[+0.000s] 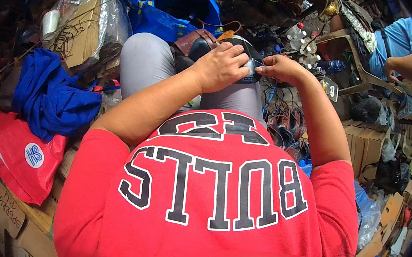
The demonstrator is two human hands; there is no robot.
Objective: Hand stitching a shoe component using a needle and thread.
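A dark, round-ended shoe piece with a pale grey patch (253, 78) rests at the person's left-of-centre lap, over the right knee of the light grey trousers (229, 98). The left hand (222, 67) lies across it from the left, fingers curled down and holding it. The right hand (282, 69) comes in from the other side, its thumb and forefinger drawn narrow with their tips at the piece's edge; whether they pinch a thin strand cannot be told.

Just beside the left hand, a brown leather shoe part with a black inside (193, 46) sits between the knees; whether it joins the dark piece is unclear. Beyond the knees stands a large, open blue bag (137, 8). To the left lie a crumpled royal-blue cloth (51, 94) and a red plastic bag with white round patches (10, 170). On the right, small clear bottles (295, 41) cluster near a wooden-looking chair frame (334, 35), and a co-worker in a light blue shirt (406, 39) sits close by.
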